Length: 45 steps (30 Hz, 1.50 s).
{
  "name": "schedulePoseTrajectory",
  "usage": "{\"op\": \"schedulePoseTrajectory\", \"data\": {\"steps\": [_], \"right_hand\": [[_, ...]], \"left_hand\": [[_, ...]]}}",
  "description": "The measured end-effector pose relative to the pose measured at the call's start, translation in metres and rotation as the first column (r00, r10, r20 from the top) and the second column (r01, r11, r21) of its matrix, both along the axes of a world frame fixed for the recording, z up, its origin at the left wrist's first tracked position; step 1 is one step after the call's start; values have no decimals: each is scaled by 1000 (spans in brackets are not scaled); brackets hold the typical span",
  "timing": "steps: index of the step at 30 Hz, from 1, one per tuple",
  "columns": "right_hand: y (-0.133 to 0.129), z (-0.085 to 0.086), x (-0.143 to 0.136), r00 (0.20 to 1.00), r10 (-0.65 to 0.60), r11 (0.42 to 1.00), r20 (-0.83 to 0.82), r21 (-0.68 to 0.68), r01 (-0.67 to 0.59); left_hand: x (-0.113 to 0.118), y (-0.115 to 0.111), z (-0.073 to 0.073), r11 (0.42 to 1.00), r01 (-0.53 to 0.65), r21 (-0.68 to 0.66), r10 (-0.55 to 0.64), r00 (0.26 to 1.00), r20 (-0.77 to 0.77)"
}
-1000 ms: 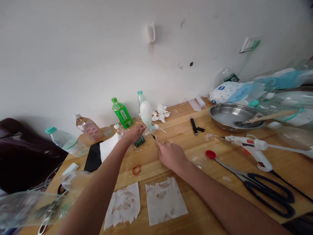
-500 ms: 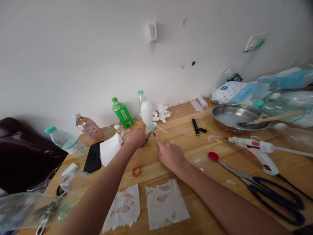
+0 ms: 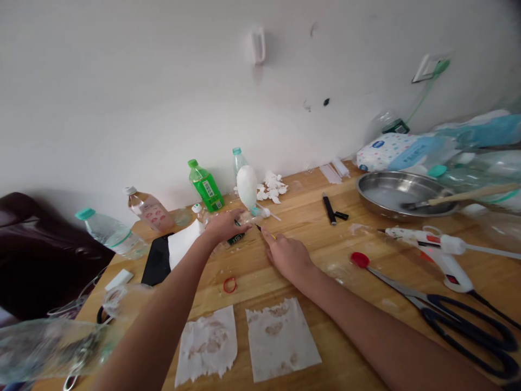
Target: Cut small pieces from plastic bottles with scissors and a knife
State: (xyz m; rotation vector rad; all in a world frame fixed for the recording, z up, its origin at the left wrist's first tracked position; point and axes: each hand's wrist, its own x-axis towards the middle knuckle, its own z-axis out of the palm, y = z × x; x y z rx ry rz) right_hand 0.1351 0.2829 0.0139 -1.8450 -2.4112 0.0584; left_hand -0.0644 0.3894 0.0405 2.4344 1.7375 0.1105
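Note:
My left hand (image 3: 222,227) is closed round a clear plastic bottle piece (image 3: 245,218) at the middle of the table; the fingers hide much of it. A dark label (image 3: 236,239) shows below those fingers. My right hand (image 3: 290,258) grips a slim yellow tool (image 3: 274,237) with a dark tip, its forefinger stretched along it. That tip points at the clear plastic, and I cannot tell whether it touches. Just behind my left hand stands a white egg-shaped piece (image 3: 247,188). Torn white scraps (image 3: 272,187) lie behind it.
Nearer me lie a red ring (image 3: 230,285) and two stained paper sheets (image 3: 211,345). Scissors (image 3: 415,298), a glue gun (image 3: 435,247), a metal bowl (image 3: 366,201) with a brush and a black marker (image 3: 329,209) are right. A green bottle (image 3: 206,187) and a phone (image 3: 157,263) are left.
The view has shifted slightly, so most things appear a little further right. My left hand has drawn back a little, and more of the clear plastic and dark label shows.

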Motion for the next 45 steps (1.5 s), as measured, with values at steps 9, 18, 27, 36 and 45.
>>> {"op": "schedulePoseTrajectory", "data": {"steps": [9,18,27,36,45], "right_hand": [[1,-3,-3,999,27,1000,32,-11,-27],[-7,1,4,1000,-12,1000,1,6,12],[-13,9,9,998,-53,999,-34,-15,52],[-2,1,3,996,-58,998,-61,-25,57],[5,2,1,996,-6,996,-86,-94,-2]], "left_hand": [[-6,12,-1,997,63,-33,-60,994,91],[-11,19,4,983,146,-113,-128,980,155],[4,8,7,981,168,-101,-158,982,99],[32,-16,2,997,-66,49,71,990,-124],[20,-16,1,995,-92,35,95,988,-120]]}}
